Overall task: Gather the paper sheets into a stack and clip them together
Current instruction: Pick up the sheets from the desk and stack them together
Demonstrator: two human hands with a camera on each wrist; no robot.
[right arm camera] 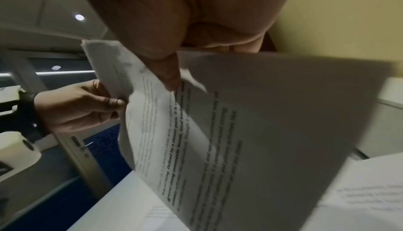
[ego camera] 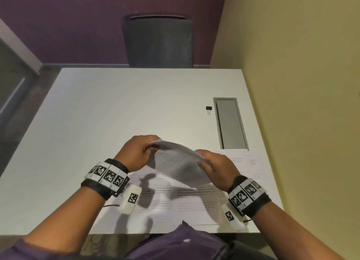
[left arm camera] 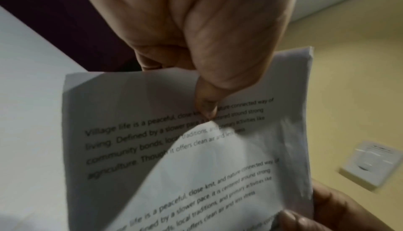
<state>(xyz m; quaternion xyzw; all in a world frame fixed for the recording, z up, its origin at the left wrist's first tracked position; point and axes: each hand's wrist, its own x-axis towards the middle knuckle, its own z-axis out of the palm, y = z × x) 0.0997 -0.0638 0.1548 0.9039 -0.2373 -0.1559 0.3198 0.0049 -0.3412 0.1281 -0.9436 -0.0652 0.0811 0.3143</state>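
Left hand [ego camera: 136, 152] and right hand [ego camera: 216, 166] pinching opposite ends of bowed stack [ego camera: 175, 162] above table [ego camera: 116, 104], more sheets [ego camera: 185, 203] beneath, clip [ego camera: 208, 110] well apart; risk: loose top sheet slipping, misaligning edges.

Left hand [ego camera: 137, 152], right hand [ego camera: 216, 167] raised (both pinching).

purple wall [ego camera: 78, 16], yellow wall [ego camera: 302, 65], dark chair [ego camera: 158, 43].
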